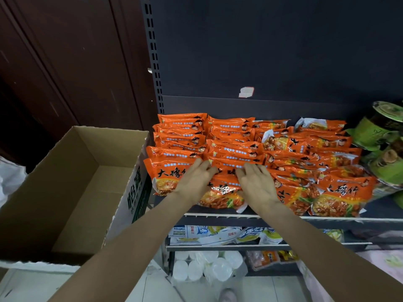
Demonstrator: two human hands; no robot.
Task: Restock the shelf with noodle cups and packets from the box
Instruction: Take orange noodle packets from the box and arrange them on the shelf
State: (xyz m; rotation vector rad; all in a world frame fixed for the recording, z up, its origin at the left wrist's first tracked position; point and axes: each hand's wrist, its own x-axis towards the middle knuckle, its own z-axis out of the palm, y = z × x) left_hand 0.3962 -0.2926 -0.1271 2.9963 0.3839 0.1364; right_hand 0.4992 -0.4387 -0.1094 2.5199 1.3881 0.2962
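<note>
Both hands, left hand (pixel 194 182) and right hand (pixel 257 184), fingers straight, press front orange packet (pixel 220 192); long axis front-to-back, overhanging shelf (pixel 327 219) edge; box (pixel 65 182) left.

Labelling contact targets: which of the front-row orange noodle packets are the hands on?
The orange plastic noodle packet second from the left in the front row: left hand and right hand both rest on it. Its front-row neighbours lie untouched.

Glossy plastic packets (pixel 235 149), seemingly matt cardboard box (pixel 72 171)

"大" on orange packets (pixel 168 177) (rest unclear)
</note>
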